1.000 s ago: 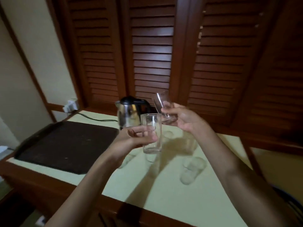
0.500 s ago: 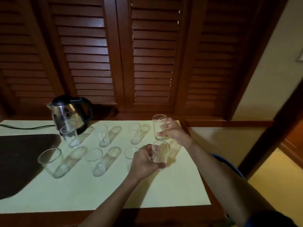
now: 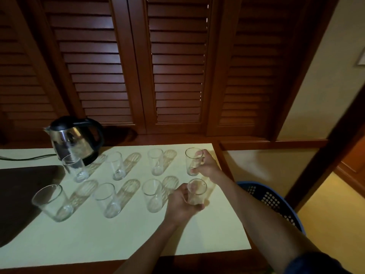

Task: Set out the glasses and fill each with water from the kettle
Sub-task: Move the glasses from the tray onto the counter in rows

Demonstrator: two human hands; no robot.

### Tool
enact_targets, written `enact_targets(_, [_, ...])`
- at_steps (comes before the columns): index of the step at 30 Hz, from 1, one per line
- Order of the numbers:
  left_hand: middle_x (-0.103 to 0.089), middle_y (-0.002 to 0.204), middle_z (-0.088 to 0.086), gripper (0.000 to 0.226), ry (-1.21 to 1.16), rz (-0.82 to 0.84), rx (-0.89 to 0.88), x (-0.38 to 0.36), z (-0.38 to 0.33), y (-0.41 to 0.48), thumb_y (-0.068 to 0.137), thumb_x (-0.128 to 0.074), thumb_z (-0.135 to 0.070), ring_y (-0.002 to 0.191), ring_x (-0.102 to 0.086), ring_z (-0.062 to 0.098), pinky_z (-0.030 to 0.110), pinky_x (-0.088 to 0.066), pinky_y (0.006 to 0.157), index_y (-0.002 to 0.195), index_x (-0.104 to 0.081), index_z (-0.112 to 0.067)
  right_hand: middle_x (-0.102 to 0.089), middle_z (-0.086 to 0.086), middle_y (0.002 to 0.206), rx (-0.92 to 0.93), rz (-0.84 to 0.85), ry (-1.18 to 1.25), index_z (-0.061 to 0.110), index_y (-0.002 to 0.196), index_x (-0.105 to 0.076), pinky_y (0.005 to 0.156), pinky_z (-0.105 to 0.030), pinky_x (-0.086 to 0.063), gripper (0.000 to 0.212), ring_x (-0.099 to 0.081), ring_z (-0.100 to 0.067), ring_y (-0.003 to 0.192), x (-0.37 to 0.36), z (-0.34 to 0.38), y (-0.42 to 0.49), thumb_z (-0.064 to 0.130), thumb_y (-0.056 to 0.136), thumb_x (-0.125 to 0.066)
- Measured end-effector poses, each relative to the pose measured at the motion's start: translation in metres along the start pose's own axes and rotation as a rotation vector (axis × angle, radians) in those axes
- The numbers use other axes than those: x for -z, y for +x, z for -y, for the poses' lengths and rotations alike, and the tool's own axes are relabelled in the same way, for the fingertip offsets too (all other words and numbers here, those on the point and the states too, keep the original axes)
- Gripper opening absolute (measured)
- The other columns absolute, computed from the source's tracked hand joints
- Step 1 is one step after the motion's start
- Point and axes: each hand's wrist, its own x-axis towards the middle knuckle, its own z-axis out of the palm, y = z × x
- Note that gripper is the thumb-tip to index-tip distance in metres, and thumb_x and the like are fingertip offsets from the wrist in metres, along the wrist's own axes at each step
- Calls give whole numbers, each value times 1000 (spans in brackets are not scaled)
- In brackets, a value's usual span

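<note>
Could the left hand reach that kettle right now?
Probably not yet: the left hand grips a glass, and the kettle stands far across the table, behind rows of upright glasses.

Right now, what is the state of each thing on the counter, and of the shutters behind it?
Kettle: upright, lid down.
Six free glasses: upright, look empty.
Back-right glass: upright, empty, gripped by right hand.
Front-right glass: upright, empty, gripped by left hand.
Shutters: closed.
</note>
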Motion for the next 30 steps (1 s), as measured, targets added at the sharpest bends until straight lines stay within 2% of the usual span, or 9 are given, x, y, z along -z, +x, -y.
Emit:
enact_targets(5, [-68,128,-5,90,211,128,-46,22,-15,1,62,-92,-7,110,-64,7,13,-51,83,143,-53,-13,-54,-16,140,10,20,-77,24,158,-36,91,-37,-55,97,-57,-30,127,15,13,-6,-17,78,-73])
enact_targets(8, [-57,147,1,93,215,77,-30,66,-34,2,74,-80,9,130,-59,18,20,-50,96,156,-41,-11,-55,-16,141,140,-156,-236,26,154,-46,84,-32,-53,85,-57,-27,119,24,44,-14,-18,82,-56])
enact_targets(12, [-72,121,-6,52,293,-194,-129,157,-68,9,86,-74,4,109,-69,8,16,-51,91,133,-69,-18,-57,-10,134,376,-218,-377,22,130,-67,109,-36,-45,54,-53,-33,131,-9,98,-24,-11,87,-61])
enact_targets(14, [-76,115,-5,42,370,-316,-150,206,-77,15,87,-74,1,102,-71,6,20,-52,94,124,-75,-19,-59,-5,129,457,-190,-350,23,119,-72,106,-28,-40,37,-53,-28,130,-42,124,-24,-1,92,-65])
enact_targets(17, [-78,120,5,40,483,-437,-156,275,-76,26,86,-69,3,109,-74,18,32,-54,106,123,-76,-12,-59,4,115,542,-119,-249,24,109,-76,92,-18,-34,23,-57,-17,117,-97,164,-18,9,92,-71])
enact_targets(19, [-80,113,10,38,611,-505,-167,318,-66,36,83,-66,4,105,-76,25,32,-56,99,116,-79,-10,-65,4,110,553,-47,-177,19,108,-77,89,-20,-41,18,-62,-15,110,-133,189,-10,12,91,-75])
enact_targets(23, [-80,89,13,30,796,-481,-111,393,-40,67,85,-63,3,86,-76,37,37,-58,73,98,-83,-15,-72,-6,117,469,127,-79,14,116,-75,91,-27,-52,28,-67,-22,114,-199,231,17,23,91,-81])
enact_targets(27, [-78,103,17,37,845,-463,-54,445,-20,107,91,-55,-2,97,-73,43,41,-57,84,117,-78,-16,-71,-8,128,417,166,-60,14,127,-69,66,-4,-41,49,-66,-19,118,-250,255,55,35,87,-85])
enact_targets(30, [-77,96,14,35,862,-391,-61,468,-4,132,94,-50,-5,93,-73,41,40,-58,78,110,-78,-17,-70,-5,128,372,179,-116,21,131,-65,90,-23,-52,66,-66,-21,120,-278,265,80,55,79,-86])
